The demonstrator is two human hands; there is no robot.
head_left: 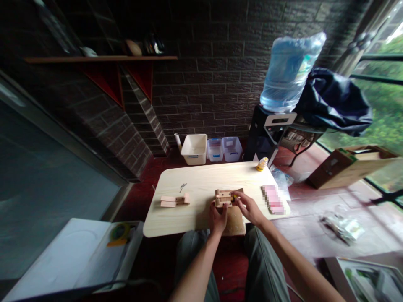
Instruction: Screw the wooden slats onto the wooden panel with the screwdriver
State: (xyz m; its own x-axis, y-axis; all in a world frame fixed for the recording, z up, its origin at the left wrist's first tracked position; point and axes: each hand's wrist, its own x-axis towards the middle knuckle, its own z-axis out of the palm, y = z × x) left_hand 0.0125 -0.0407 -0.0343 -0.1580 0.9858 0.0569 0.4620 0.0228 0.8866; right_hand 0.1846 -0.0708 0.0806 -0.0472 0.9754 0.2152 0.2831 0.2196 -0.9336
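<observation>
A light wooden piece made of joined blocks, with dark holes or screw heads (223,195), lies near the front middle of the table. My left hand (218,218) is closed around its near left side and steadies it. At its right end my right hand (248,206) pinches a small black-and-yellow tool (233,198), which looks like a short screwdriver; its tip is hidden. Under and in front of the piece is a brown cardboard sheet (235,224). To the left lies a second wooden piece (174,201), and small dark metal parts (183,186) are scattered behind it.
The pale table (195,176) has rounded corners. On its right are a pixelated pink item (273,199) and a small yellow-based container (262,164). Behind stand a cream bin (194,149), two clear bins (232,149) and a water dispenser (261,134). A cardboard box (340,167) is at right.
</observation>
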